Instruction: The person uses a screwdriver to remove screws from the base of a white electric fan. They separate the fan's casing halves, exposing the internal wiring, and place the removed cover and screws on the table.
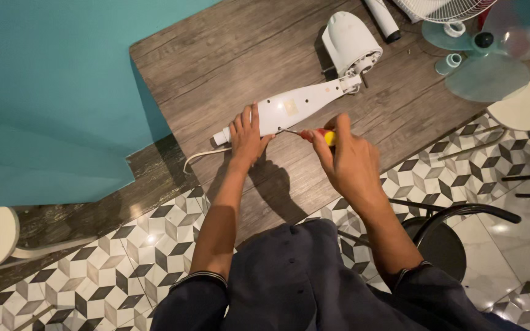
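Your left hand (248, 136) lies flat and open, pinning the white fan stem (295, 108) near the front edge of the bench (228, 55). Your right hand (346, 160) is closed around a red-and-yellow screwdriver (314, 134), its tip seemingly touching the stem's underside, though that is hard to confirm. The fan's motor housing (351, 41) lies toward the far edge.

A wooden table (228, 55) stands against a teal wall (50, 92), above a geometric black-and-white tiled floor (124, 257).
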